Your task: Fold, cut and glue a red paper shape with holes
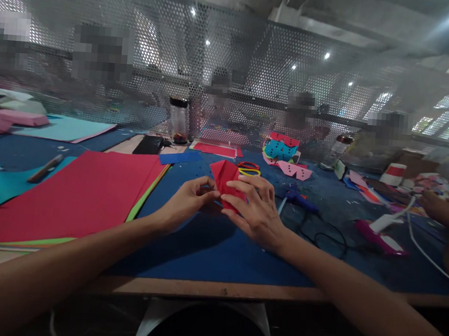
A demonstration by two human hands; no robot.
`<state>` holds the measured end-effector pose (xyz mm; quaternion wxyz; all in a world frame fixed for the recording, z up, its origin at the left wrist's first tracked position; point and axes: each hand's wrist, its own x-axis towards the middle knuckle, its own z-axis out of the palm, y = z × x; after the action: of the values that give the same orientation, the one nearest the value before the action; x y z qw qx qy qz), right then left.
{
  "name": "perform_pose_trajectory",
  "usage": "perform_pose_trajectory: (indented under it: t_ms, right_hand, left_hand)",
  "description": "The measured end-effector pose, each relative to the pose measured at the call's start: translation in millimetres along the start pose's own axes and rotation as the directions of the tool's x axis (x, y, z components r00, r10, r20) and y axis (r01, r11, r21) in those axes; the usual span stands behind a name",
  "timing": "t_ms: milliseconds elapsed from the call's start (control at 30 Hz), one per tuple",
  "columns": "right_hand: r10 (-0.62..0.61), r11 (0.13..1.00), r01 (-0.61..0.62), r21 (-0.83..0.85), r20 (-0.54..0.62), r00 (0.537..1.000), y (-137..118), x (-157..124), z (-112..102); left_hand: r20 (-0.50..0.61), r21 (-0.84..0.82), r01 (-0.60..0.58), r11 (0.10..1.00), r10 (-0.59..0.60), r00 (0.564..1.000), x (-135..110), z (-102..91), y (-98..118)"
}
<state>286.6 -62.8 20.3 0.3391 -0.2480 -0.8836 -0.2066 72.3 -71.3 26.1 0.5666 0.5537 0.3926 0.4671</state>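
A folded piece of red paper [224,174] is held up over the blue table mat, its pointed top rising above my fingers. My left hand [191,199] pinches its lower left edge between thumb and fingers. From the right, my right hand [258,209] grips the same paper, fingers bent across its front. The lower part of the paper is mostly hidden by my fingers. Just behind it lie scissors with yellow and red handles [249,172], partly covered by the paper and my right hand.
Red sheets [79,187] lie stacked left, with a blue strip [180,158] beyond. To the right are a blue glue gun [302,199] with a black cord and a magenta power strip [380,238]. A glass bottle [179,122] stands behind. A co-worker's hand [444,208] is far right.
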Motion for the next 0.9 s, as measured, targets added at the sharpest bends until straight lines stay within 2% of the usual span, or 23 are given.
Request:
perform_pose_trajectory:
  t_ms: [700,800,900]
  right_hand:
    - [-0.016,1.000,0.016,0.003,0.024,1.000,-0.7,0.7,-1.9]
    - [-0.009,1.000,0.008,0.019,0.046,0.999,-0.9,1.5,-2.4]
    - [0.042,0.997,-0.042,0.071,0.011,0.999,-0.1,2.0,-2.8]
  left_hand:
    - [-0.032,0.020,0.010,1.000,-0.009,0.999,0.9,3.8,1.4]
    - [-0.046,0.017,-0.009,1.000,0.010,0.999,2.2,3.5,-1.1]
    - [-0.097,0.022,-0.051,0.998,0.053,0.994,3.5,1.4,-2.0]
